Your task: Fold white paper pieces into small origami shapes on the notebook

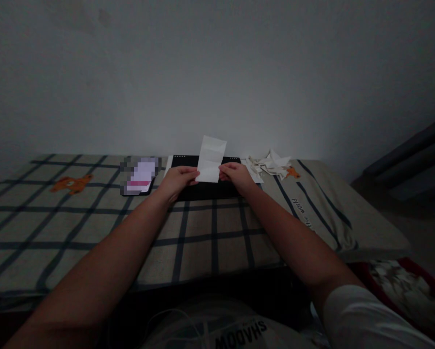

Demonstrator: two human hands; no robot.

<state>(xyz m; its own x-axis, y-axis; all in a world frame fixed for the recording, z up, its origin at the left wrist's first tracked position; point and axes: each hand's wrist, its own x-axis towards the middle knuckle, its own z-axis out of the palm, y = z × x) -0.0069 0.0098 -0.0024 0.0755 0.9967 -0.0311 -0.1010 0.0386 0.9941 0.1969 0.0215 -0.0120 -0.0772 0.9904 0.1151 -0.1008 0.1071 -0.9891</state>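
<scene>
A creased white sheet of paper [211, 157] is held up in front of me, its top edge tilted toward the wall. My left hand [181, 180] pinches its lower left edge between thumb and fingers. On the opposite edge, my right hand [236, 175] grips the paper the same way. Beneath both hands lies a flat black object [193, 193] with small pale marks along its far edge; the hands and paper cover much of it, and I cannot make out its kind. Crumpled white paper [273, 164] sits just right of my right hand.
A phone [140, 177] with a lit, blurred screen lies left of my hands. The checked cloth [199, 257] covers the table up to the wall [217, 72]. At lower right is a red container [417, 271] with whitish crumpled pieces in it.
</scene>
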